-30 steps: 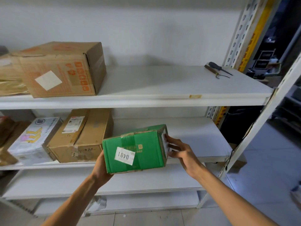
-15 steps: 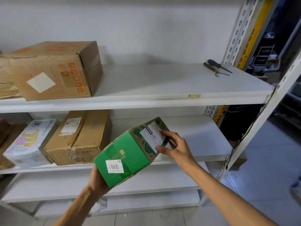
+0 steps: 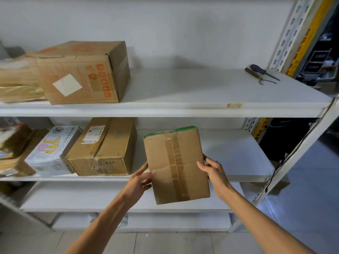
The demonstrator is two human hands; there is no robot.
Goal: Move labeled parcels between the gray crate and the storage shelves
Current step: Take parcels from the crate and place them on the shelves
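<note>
Before white shelves (image 3: 183, 109), taped brown cardboard parcel (image 3: 175, 162), gripped between left hand (image 3: 139, 182), right hand (image 3: 215, 173)

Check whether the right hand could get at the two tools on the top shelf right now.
Probably not yet. The way to the tools on the top shelf looks open, but the right hand grips the taped cardboard box with the left hand and must let go first.
</note>
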